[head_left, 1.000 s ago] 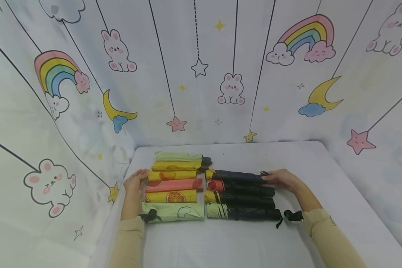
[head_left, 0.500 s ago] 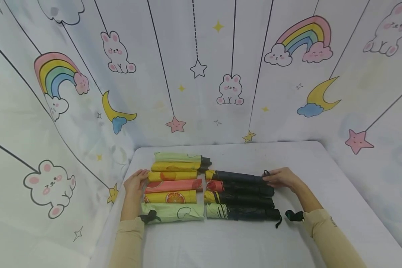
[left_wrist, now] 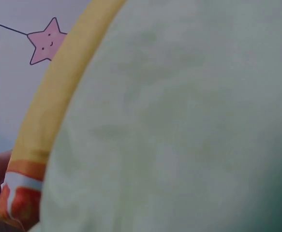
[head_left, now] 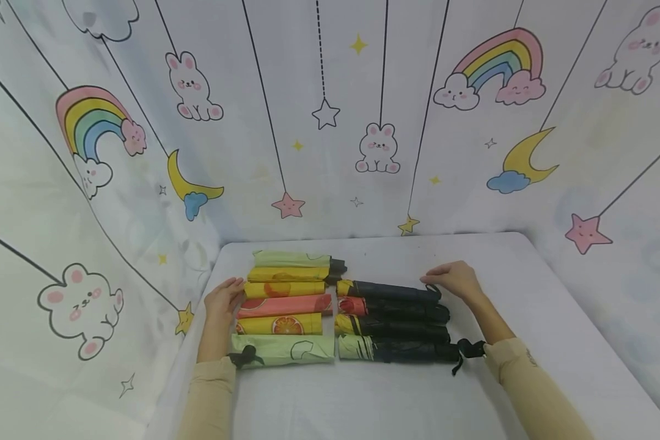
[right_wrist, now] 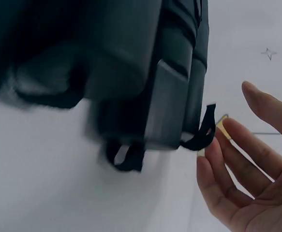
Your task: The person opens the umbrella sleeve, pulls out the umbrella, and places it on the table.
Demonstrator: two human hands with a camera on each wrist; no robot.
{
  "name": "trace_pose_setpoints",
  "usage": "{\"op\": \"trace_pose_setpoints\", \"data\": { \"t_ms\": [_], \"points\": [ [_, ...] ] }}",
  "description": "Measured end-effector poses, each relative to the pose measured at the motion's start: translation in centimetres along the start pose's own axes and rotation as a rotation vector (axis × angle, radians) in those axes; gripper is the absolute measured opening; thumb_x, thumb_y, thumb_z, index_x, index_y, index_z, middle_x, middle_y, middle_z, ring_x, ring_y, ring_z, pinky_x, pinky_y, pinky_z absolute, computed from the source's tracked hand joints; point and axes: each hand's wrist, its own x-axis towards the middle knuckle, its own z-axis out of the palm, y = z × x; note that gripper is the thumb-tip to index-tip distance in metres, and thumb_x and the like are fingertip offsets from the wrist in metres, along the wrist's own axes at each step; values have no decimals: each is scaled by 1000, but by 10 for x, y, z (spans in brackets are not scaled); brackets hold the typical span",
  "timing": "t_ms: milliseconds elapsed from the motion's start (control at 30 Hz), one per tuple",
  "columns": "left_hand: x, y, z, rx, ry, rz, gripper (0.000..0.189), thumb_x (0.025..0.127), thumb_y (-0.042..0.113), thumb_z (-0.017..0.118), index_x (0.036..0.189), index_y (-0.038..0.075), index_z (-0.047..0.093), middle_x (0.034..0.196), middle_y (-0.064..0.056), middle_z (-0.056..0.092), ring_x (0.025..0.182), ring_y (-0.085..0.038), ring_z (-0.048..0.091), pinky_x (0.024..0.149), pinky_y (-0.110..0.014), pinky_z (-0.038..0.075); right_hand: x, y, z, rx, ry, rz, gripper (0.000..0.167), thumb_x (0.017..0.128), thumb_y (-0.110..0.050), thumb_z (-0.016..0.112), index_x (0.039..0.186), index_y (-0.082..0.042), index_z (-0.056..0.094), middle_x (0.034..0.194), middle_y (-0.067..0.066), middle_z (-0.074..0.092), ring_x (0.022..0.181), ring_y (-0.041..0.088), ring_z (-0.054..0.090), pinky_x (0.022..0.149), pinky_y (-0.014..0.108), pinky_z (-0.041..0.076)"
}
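My left hand (head_left: 220,304) rests its fingertips at the left end of a yellow fabric umbrella sleeve (head_left: 286,289), third from the back; in the left wrist view that sleeve's orange-and-white end (left_wrist: 22,193) lies against the fingers. Directly right of it lies a folded umbrella (head_left: 387,290), yellow at its left end and dark elsewhere. Beyond its handle end, my right hand (head_left: 458,281) is spread with thumb and fingers apart, holding nothing. A black wrist loop (right_wrist: 203,137) hangs close to those fingers in the right wrist view.
Nearer me lie a red sleeve (head_left: 286,304), a yellow sleeve with orange slices (head_left: 297,324) and a light green sleeve (head_left: 286,349), each beside a dark folded umbrella. Behind are a yellow (head_left: 288,274) and a light green bundle (head_left: 291,259) with black ends. A printed cloth wall (head_left: 330,177) stands behind.
My right hand has let go of the back umbrella's handle end and lifted slightly back and left; its wrist loop now lies free. The left hand stays put.
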Motion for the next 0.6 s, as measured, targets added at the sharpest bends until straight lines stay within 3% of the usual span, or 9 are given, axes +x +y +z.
{"op": "trace_pose_setpoints", "data": {
  "t_ms": [267, 433, 600],
  "points": [
    [1, 5, 2, 18, 19, 6, 62, 98, -6, 66, 155, 0, 44, 145, -13, 58, 132, -22, 61, 114, -35, 47, 11, -21, 8, 67, 16, -3, 48, 95, -43, 76, 120, -2, 77, 112, 18, 77, 103, 35, 74, 88, 51, 61],
    [0, 11, 5, -8, 5, 37, 61, 99, -7, 65, 155, -2, 44, 151, -18, 52, 139, -28, 53, 116, -36, 45, 17, -30, 15, 82, 5, 3, 47, 96, -43, 75, 119, -2, 77, 110, 17, 78, 103, 34, 74, 89, 50, 62],
    [1, 17, 9, -15, 6, 33, 59, 100, -5, 64, 155, -1, 44, 150, -17, 54, 138, -28, 55, 115, -36, 46, 20, -42, 19, 114, -1, 13, 46, 96, -40, 77, 119, 0, 77, 107, 16, 78, 103, 35, 74, 88, 50, 62]
  ]
}}
